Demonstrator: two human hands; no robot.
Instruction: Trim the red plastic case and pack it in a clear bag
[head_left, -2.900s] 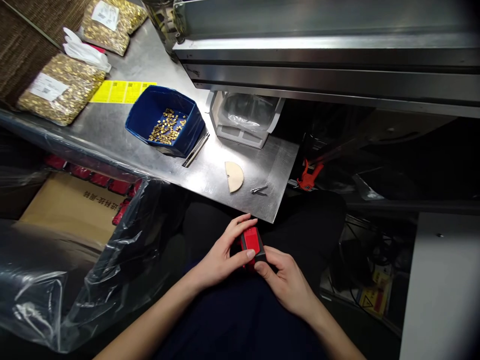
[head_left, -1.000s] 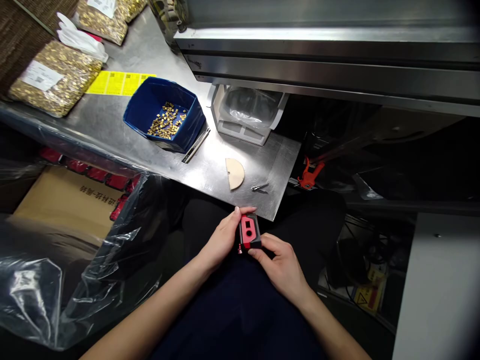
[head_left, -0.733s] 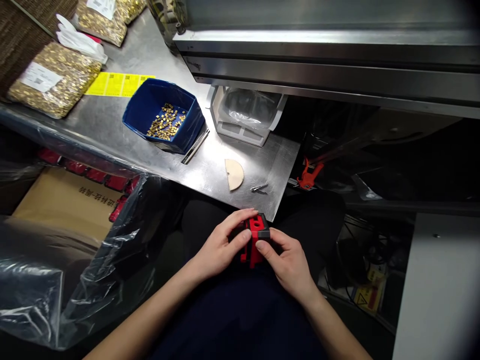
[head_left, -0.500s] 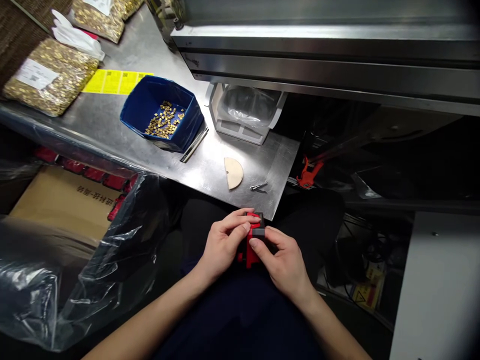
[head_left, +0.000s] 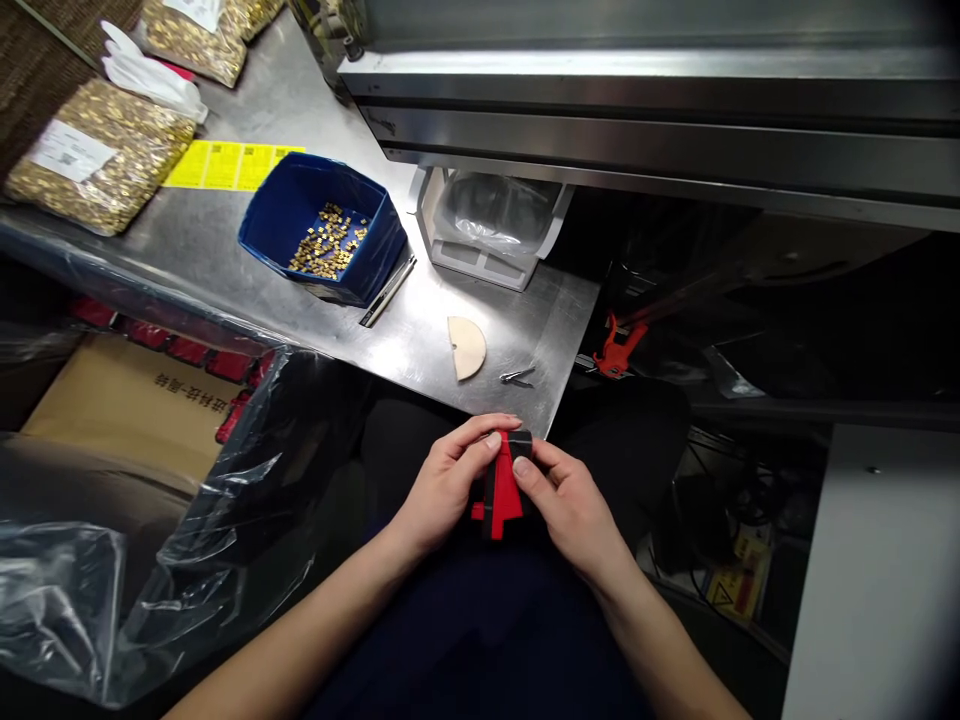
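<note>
Between my two hands is a red and black plastic part [head_left: 507, 487], held over my lap just off the front corner of the metal table [head_left: 517, 412]. My left hand [head_left: 448, 480] grips its left side, thumb on top and fingers along the far edge. From the right, my right hand [head_left: 568, 500] pinches it, with the thumb on the upper face and the fingers behind. Some of the part is hidden by my fingers. On the table just beyond lie a pale half-round disc [head_left: 468, 348] and small nippers [head_left: 517, 377].
A blue bin [head_left: 259, 215] holds small brass pieces; a pen-like tool [head_left: 388, 291] lies beside it. Behind is a grey bin [head_left: 480, 265] with a plastic bag. Bags of brass pieces [head_left: 112, 150] sit far left. A plastic-lined box [head_left: 127, 405] with red parts stands left. A metal beam [head_left: 637, 130] crosses above.
The red and black part has been turned in my hands, so more of its red face shows. My right thumb has shifted slightly to the right and up. The table things stay put.
</note>
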